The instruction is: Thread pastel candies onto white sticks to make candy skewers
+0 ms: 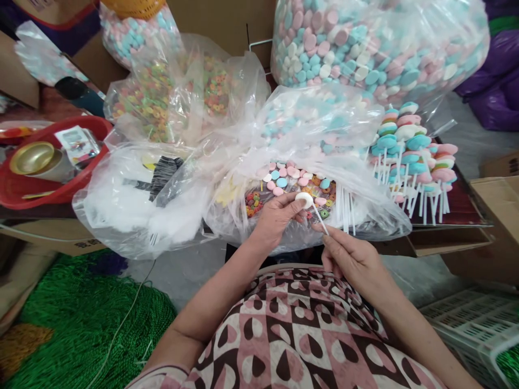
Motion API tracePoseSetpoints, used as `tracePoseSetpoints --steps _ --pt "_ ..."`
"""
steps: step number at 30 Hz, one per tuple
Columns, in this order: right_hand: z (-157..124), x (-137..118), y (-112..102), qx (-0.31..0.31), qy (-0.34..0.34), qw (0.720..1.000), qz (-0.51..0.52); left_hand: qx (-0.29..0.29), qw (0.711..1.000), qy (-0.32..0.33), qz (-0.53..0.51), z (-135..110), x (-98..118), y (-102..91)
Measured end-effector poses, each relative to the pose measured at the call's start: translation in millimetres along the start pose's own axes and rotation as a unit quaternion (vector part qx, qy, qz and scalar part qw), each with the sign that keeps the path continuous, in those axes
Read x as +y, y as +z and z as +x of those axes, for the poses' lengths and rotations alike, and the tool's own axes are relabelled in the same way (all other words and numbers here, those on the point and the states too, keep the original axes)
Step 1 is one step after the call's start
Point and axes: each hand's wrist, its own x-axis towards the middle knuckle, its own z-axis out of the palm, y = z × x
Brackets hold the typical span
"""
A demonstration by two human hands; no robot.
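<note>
I pinch one white disc [304, 200] between the thumb and fingers of my left hand [279, 219], and my right hand [348, 254] grips one white stick [321, 217] by its lower end. The stick slants up to the disc's edge; I cannot tell whether it has gone in. Both sit between my hands, above an open clear bag [385, 222] on the table [466, 214], with pink, blue and white discs and coloured rings beneath.

Behind stands one big clear bag [466, 46] full of pastel discs; a ring bag [239, 89] sits farther left, its rings too many to count. Left of my hands, a plastic bag [121, 246] holds white fluff and a black-striped bundle. Beyond it, one red basin [48, 201] contains one gold bowl [32, 158] and some packets. To my right lie loaded sticks [413, 154], overlapping too much to count.
</note>
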Motion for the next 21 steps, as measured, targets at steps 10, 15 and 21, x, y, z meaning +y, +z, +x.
tracePoseSetpoints --steps 10,15,21 --pt "0.1 0.1 0.7 0.042 -0.026 0.997 -0.065 -0.020 0.998 0.038 0.046 -1.9 -5.3 1.7" --pt "-1.7 -1.4 -0.3 0.036 0.016 0.998 -0.046 -0.006 0.974 0.130 0.183 -6.5 -5.3 1.6" --pt "-2.1 -0.2 3.1 0.040 0.069 0.997 0.023 -0.027 0.911 0.234 0.338 -10.0 -10.7 -0.1"
